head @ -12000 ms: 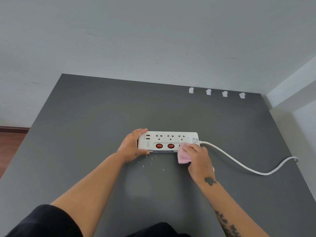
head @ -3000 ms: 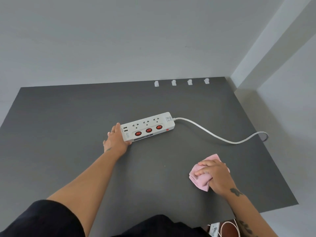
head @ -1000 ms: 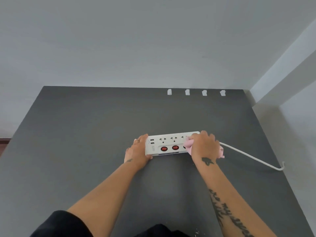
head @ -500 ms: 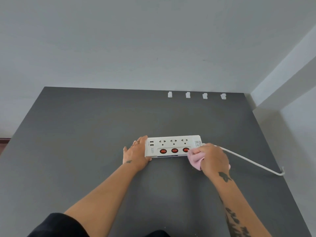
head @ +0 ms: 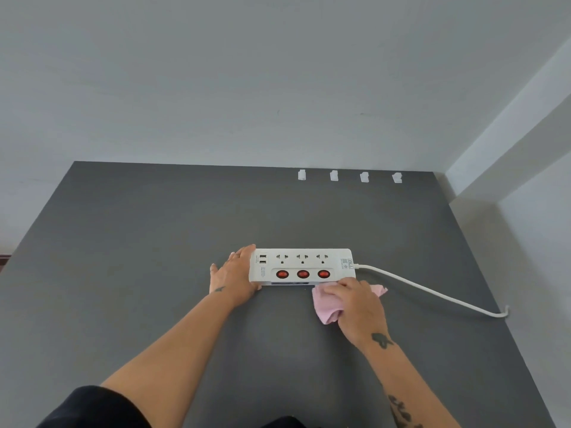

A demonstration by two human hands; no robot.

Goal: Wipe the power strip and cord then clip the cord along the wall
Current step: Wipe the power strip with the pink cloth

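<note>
Power strip [head: 301,267] is lying on the table [head: 154,242], left hand [head: 231,278] bracing its left end with flat fingers. Right hand [head: 358,307] is clutching the cloth [head: 327,307] against its near edge. Risk noted: a careless swipe flipping the 3 switches [head: 302,274].

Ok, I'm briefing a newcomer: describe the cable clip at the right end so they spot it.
Find the dark table against the grey wall. Along its far edge stand four small white clips. Take the rightmost clip, the one nearest the room corner.
</note>
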